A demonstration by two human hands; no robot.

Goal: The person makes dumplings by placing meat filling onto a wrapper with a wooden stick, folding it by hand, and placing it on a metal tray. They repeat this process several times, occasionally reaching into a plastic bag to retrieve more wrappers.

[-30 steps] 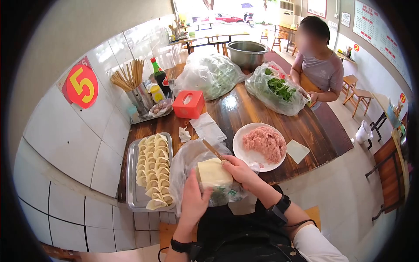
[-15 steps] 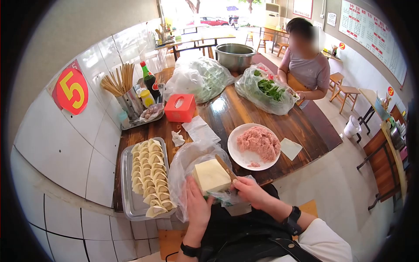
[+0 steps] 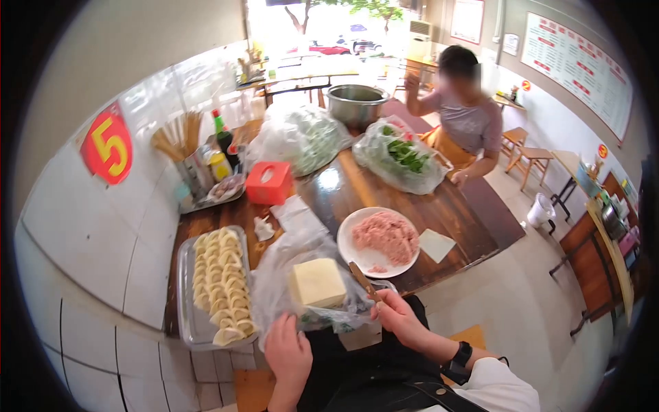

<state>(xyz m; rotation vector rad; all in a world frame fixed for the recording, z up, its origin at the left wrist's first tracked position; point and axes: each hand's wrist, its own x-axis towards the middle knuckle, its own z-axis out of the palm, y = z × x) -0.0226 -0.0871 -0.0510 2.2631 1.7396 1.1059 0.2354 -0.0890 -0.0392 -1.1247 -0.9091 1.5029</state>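
Observation:
My right hand (image 3: 395, 319) grips a flat wooden stick (image 3: 362, 278), its tip pointing up towards the white plate (image 3: 344, 250) of pink minced meat (image 3: 388, 237). Nearer to me, a thick stack of square yellow dough wrappers (image 3: 319, 283) stands in an opened clear plastic bag (image 3: 269, 271). My left hand (image 3: 288, 351) is at the bag's near edge, fingers stretched forward and thumb apart, off the stack. To its left, a metal tray (image 3: 187, 302) bears rows of folded wontons (image 3: 221, 281). A single pale square sheet (image 3: 437, 245) lies right of the plate.
A red tissue box (image 3: 268, 183), crumpled tissue (image 3: 263, 229) and chopsticks (image 3: 180, 137) are at the left. Bags of greens (image 3: 405, 154) and a metal pot (image 3: 357, 103) stand farther back. Another person (image 3: 467, 113) is at the far right side of the table.
My left hand has drawn back from the wrapper stack to the bag's edge. The stick has moved off the stack. The other person has raised one hand. The view has shifted slightly.

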